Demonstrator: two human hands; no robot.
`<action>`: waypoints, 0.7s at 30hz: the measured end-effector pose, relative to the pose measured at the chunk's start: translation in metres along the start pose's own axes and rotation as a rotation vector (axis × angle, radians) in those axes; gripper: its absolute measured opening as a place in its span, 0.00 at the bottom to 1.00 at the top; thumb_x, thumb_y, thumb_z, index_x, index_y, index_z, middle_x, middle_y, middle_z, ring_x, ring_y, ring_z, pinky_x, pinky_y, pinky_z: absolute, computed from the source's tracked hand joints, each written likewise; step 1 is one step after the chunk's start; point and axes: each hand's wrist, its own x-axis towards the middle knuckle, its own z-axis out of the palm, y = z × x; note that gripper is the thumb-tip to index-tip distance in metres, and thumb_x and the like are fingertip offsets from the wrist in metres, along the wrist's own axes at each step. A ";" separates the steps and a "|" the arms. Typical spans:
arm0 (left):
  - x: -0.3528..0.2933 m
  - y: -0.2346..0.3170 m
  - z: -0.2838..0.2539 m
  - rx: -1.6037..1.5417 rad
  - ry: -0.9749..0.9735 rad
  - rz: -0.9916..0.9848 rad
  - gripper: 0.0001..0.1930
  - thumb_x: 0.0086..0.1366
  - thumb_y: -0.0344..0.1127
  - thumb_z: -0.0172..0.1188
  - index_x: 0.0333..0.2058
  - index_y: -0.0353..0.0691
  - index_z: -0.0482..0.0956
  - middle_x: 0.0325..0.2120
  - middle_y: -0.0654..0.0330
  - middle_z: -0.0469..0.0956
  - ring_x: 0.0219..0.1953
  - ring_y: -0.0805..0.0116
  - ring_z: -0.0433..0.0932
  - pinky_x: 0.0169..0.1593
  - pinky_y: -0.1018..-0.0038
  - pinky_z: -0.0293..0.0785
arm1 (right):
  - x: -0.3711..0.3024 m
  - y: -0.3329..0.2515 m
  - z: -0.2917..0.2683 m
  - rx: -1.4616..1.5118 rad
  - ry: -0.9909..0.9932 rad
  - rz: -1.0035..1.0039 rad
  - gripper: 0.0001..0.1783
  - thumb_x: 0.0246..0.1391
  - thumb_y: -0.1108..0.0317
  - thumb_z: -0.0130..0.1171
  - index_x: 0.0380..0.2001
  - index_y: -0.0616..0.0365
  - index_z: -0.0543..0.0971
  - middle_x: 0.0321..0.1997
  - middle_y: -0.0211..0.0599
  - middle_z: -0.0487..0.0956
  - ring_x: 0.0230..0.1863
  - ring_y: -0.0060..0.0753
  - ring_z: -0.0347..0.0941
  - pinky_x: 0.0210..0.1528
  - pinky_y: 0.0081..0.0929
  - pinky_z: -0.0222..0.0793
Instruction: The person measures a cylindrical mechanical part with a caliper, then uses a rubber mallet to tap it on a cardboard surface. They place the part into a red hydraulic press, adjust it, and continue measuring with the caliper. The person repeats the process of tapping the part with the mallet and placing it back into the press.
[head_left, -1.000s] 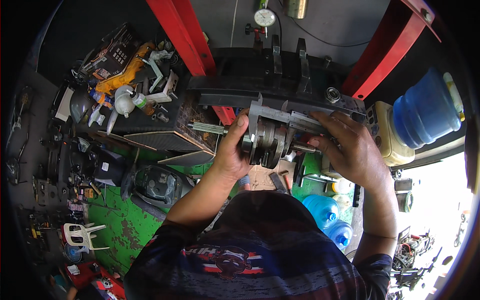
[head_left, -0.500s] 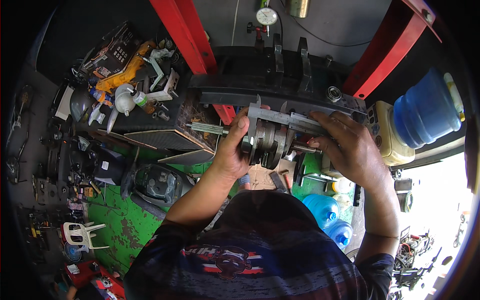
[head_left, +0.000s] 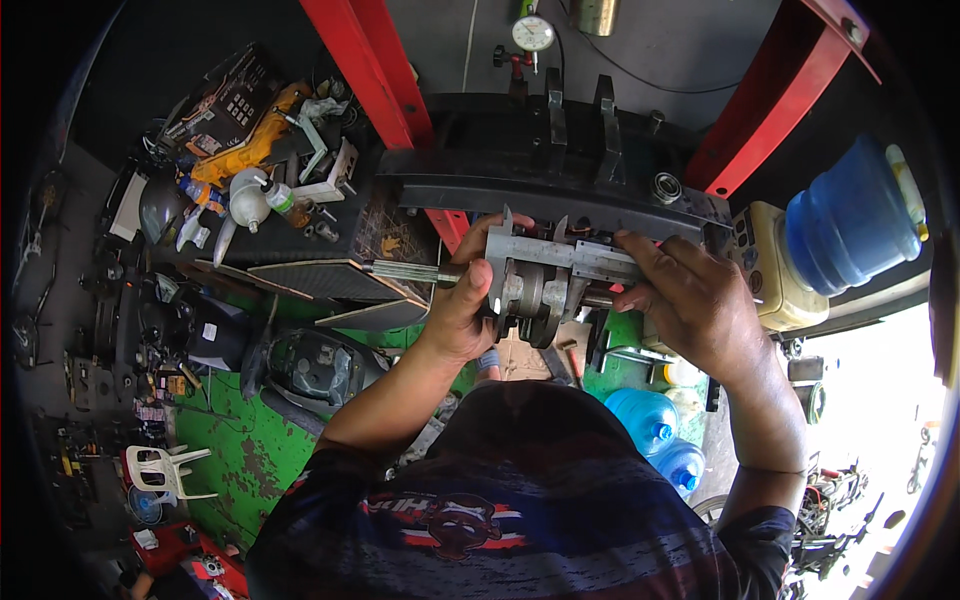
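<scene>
The left hand (head_left: 458,315) is holding a crankshaft (head_left: 530,295) in the air off the right edge of the counter (head_left: 345,238), its grip clamped around the left end with the thumb lying on the near side. A splined shaft (head_left: 402,271) is pointing out leftward past this hand, its tip showing by the counter's near right corner. The right hand (head_left: 700,300) is holding a metal caliper (head_left: 545,253), its grip clamped between fingers and thumb on the tool's right part. The caliper is lying along the far side of the crankshaft, its jaws standing apart and straddling the thick middle; whether both are touching metal, I cannot tell. Beyond the hands, a metal ring (head_left: 666,188) is resting near the right end of a black steel beam (head_left: 500,181). On the counter, a clear bottle (head_left: 287,205) is sitting toward the right edge, and a yellow bundle (head_left: 240,161) is lying beside a dark box (head_left: 228,105).
</scene>
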 end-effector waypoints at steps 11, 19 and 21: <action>-0.001 0.003 -0.002 0.078 -0.002 0.019 0.50 0.55 0.69 0.72 0.63 0.36 0.64 0.57 0.48 0.73 0.60 0.57 0.76 0.62 0.59 0.77 | 0.003 -0.006 -0.003 -0.029 0.000 -0.016 0.37 0.40 0.64 0.78 0.57 0.61 0.80 0.32 0.37 0.77 0.29 0.37 0.77 0.32 0.35 0.75; -0.002 0.005 -0.007 0.061 -0.003 0.035 0.49 0.56 0.67 0.72 0.63 0.36 0.65 0.58 0.50 0.72 0.60 0.58 0.76 0.62 0.60 0.75 | 0.009 -0.009 0.000 -0.031 -0.010 -0.010 0.37 0.40 0.63 0.78 0.56 0.61 0.80 0.31 0.37 0.77 0.29 0.36 0.78 0.30 0.35 0.77; -0.003 0.005 -0.009 0.052 -0.002 0.036 0.49 0.57 0.67 0.72 0.64 0.36 0.65 0.58 0.50 0.72 0.61 0.58 0.75 0.63 0.60 0.75 | 0.010 -0.009 0.003 -0.009 -0.004 -0.009 0.37 0.40 0.63 0.78 0.56 0.61 0.80 0.31 0.37 0.77 0.28 0.36 0.78 0.30 0.35 0.76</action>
